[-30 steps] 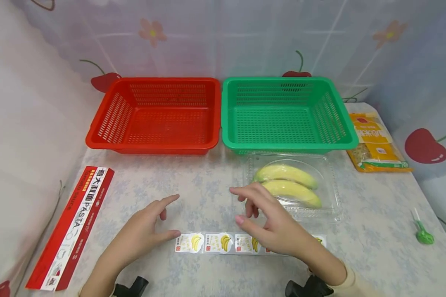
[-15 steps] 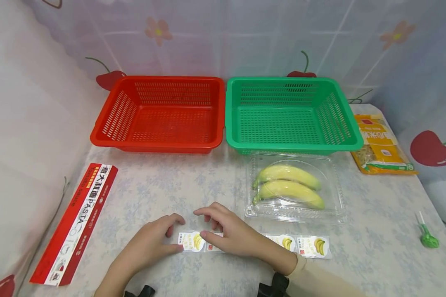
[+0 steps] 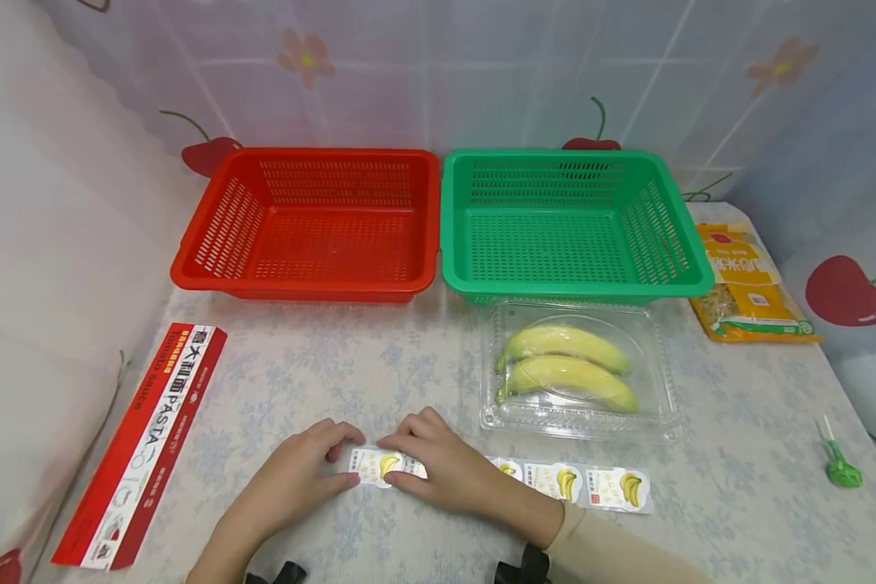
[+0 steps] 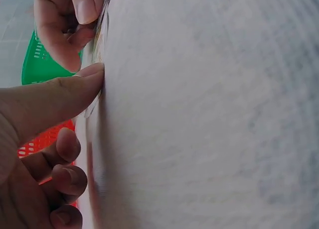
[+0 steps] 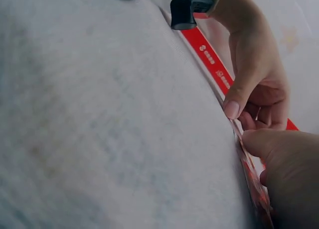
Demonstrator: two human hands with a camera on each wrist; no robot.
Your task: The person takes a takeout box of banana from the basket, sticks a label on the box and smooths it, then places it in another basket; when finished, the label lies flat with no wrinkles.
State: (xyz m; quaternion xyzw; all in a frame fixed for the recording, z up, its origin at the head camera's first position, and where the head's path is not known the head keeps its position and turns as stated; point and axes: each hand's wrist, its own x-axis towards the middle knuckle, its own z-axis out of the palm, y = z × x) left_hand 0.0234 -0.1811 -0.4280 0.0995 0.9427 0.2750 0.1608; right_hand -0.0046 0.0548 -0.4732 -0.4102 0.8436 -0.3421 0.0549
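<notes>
A strip of banana stickers lies across the near part of the table, each label printed with a bunch of bananas. My left hand holds the strip's left end between thumb and bent index finger. Close beside it, my right hand grips the strip by its two long edges, covering some labels. Both thumbs, the left thumb and the right thumb, show at the strip's near edge in the wrist views. Behind the right hand sits a clear plastic box with two bananas inside.
A red basket and a green basket stand side by side at the back. A red pasta packet lies at the left, a yellow food bag at the right. Near the right edge is a green lollipop.
The right hand has come left from in front of the banana box to the strip's left part, and its fingers have closed in. The strip's left end has shifted slightly away from me.
</notes>
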